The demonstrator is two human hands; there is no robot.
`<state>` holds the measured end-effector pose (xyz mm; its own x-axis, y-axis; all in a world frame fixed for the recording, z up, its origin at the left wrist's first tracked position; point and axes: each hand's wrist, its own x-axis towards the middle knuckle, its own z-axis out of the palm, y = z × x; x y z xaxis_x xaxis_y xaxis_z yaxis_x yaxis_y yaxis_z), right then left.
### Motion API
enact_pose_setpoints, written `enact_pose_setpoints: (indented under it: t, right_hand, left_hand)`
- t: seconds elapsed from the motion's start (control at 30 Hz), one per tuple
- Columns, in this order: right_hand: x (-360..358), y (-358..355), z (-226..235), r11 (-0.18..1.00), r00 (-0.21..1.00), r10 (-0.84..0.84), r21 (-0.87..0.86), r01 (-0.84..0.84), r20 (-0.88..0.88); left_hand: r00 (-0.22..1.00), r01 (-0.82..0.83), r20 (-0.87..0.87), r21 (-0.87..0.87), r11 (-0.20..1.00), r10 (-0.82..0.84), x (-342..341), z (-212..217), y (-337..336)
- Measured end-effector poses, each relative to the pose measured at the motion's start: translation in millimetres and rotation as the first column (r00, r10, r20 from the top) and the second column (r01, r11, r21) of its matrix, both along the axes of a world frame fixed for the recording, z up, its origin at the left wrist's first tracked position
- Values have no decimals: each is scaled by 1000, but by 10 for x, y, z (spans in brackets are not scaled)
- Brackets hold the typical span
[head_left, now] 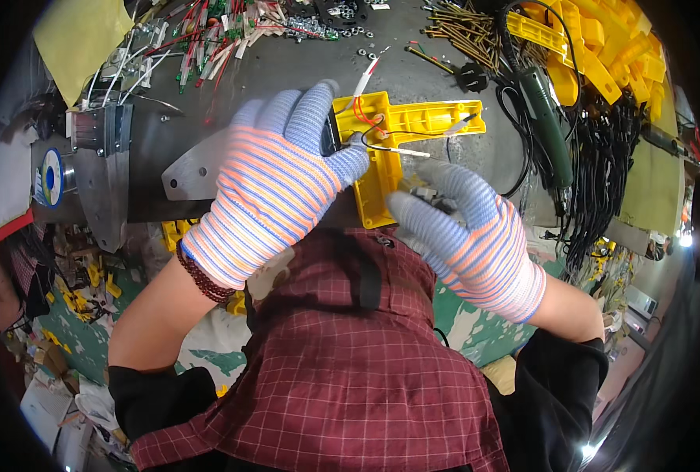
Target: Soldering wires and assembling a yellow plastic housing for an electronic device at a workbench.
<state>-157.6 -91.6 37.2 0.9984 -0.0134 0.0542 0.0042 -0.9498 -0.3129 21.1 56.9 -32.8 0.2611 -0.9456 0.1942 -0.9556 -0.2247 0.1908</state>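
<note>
In the head view, an open, T-shaped yellow plastic housing (377,193) containing red wires (359,108) sits on the grey bench (405,79). The striped-gloved left hand (275,173) clasps its left side; whether the blurred, similarly gloved right hand (476,236) grasps anything cannot be told.

Fisheye view: straight edges bow outward and the rim darkens to black. Fairly even light covers the counter (401,75), with a pale sheen beside the yellow housing (377,179). Two small light spots (686,238) glare white — at right and lower right. The right hand (484,244) is blurred at the fingertips (406,208); the left hand (275,169) appears sharper — its stripes distinct.
</note>
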Motion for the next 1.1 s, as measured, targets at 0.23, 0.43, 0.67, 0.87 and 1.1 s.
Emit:
enact_pose_setpoints:
  t: [0.23, 0.43, 0.67, 0.87, 1.1]
  right_hand:
    - [59, -87, -184, 980, 976, 184, 47, -191, 117]
    - [55, -53, -8, 956, 993, 118, -274, -108, 22]
    - [80, -204, -164, 972, 972, 234, -2, -234, 33]
    - [36, -152, -545, 961, 956, 36, 251, -113, 292]
    - [148, -125, -476, 963, 963, -21, 264, -53, 268]
  left_hand:
    - [997, 63, 56, -58, 996, -60, -9, 9, -4]
    - [999, 27, 40, -30, 999, -26, -11, -23, 6]
    - [992, 80, 110, -94, 992, -69, 4, 34, 44]
    - [988, 108, 120, -131, 985, -92, 71, 12, -22]
    - [987, 135, 105, -115, 984, -123, 224, 26, -58]
